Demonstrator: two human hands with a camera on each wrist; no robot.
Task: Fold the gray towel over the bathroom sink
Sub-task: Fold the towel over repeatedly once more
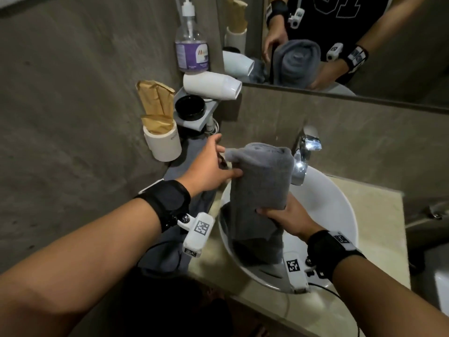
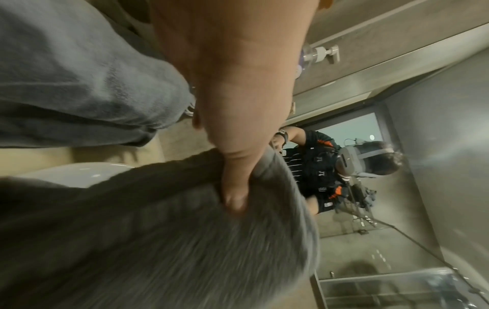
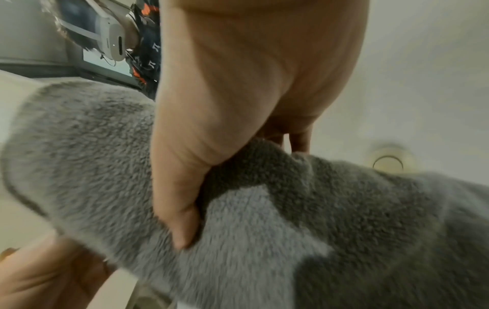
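The gray towel (image 1: 262, 181) is held up folded over the white sink (image 1: 340, 215), and its lower end hangs into the basin. My left hand (image 1: 226, 166) pinches the towel's left edge near the top, with the thumb in front and the fingers behind. My right hand (image 1: 269, 212) grips the folded lower edge from below. In the left wrist view the thumb (image 2: 235, 188) digs into the towel (image 2: 158, 240). The right wrist view shows the thumb (image 3: 179, 198) pressed on the towel (image 3: 264, 230) above the drain (image 3: 387, 161).
The chrome faucet (image 1: 303, 156) stands just behind the towel. Another gray cloth (image 1: 184, 186) lies on the counter to the left. A white cup with a paper bag (image 1: 162, 144), a black jar (image 1: 190, 107), a hair dryer (image 1: 211, 87) and a soap bottle (image 1: 192, 45) crowd the back left corner.
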